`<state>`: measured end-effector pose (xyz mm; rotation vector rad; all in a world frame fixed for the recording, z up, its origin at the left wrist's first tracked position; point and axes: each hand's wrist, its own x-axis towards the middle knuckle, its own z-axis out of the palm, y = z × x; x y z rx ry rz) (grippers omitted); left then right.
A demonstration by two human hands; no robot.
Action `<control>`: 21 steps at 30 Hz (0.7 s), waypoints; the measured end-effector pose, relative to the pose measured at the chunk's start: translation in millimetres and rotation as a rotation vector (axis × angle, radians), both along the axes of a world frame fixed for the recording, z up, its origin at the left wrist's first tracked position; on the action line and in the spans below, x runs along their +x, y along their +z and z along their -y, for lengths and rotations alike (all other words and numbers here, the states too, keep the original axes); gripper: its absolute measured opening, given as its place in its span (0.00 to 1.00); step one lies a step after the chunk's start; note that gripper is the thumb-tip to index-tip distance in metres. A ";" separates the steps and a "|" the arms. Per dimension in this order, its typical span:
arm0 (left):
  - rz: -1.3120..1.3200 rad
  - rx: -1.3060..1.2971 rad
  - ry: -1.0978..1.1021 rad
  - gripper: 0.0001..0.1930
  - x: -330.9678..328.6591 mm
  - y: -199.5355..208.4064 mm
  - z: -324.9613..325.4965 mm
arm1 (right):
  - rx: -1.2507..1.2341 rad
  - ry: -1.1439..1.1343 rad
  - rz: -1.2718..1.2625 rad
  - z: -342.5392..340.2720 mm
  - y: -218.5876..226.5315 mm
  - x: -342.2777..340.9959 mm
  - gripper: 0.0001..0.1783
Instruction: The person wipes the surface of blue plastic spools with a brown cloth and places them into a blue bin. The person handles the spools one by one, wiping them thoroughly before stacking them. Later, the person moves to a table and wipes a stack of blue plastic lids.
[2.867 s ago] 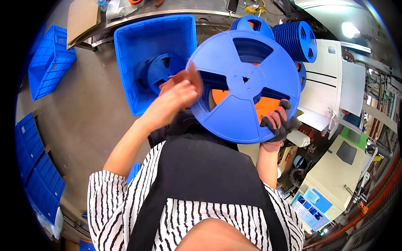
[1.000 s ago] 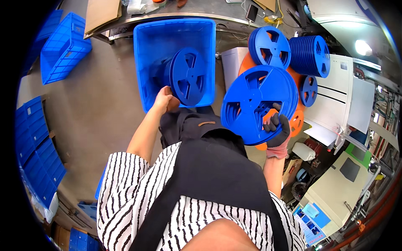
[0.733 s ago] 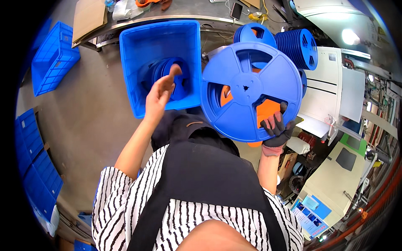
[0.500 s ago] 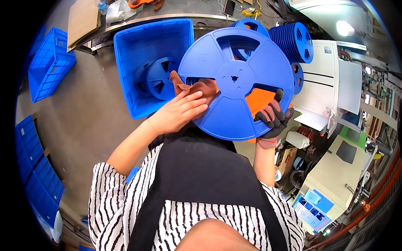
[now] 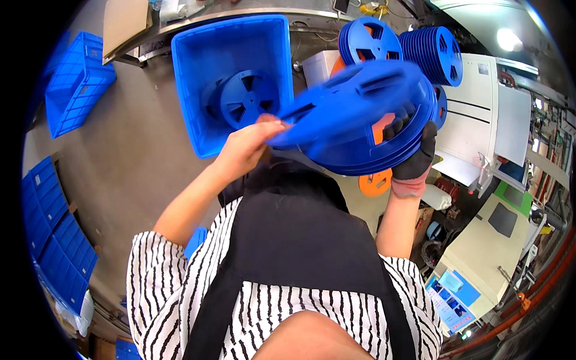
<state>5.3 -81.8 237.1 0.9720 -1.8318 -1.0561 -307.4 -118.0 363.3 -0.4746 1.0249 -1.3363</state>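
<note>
Your left hand [image 5: 249, 147] pinches the rim of a tilted, blurred blue reel [image 5: 345, 108] at upper centre; your gloved right hand [image 5: 416, 162] grips the reel stack [image 5: 360, 162] behind. A blue-and-white printed sheet [image 5: 451, 305] shows lower right.

Bin [image 5: 207, 54] is seen as smooth blue plastic, lightly glossy. Right of bin: tilted reel [image 5: 345, 99] is blurred, smooth-looking plastic; lower reels [image 5: 354, 161] are moulded in smooth, slightly shiny plastic. Right glove [image 5: 419, 157], right of bin, is faced in matt dark coating, cuffed in pink knit. Nearer than bin, apron [image 5: 300, 240] is cut from matt black cloth. Left of bin, brown sheets [image 5: 124, 25] are read as matt cardboard.
</note>
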 end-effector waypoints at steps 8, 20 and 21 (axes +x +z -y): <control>-1.032 1.105 0.240 0.24 33.5 -51.1 -21.8 | 0.033 0.073 0.030 -21.5 -26.5 -31.1 0.33; -0.965 1.159 0.298 0.21 56.1 -70.5 -26.8 | 0.224 -0.029 -0.088 -26.2 -36.9 -19.6 0.30; -0.940 1.153 0.331 0.20 55.9 -75.2 -25.2 | 0.214 -0.023 -0.077 -26.4 -38.3 -18.5 0.30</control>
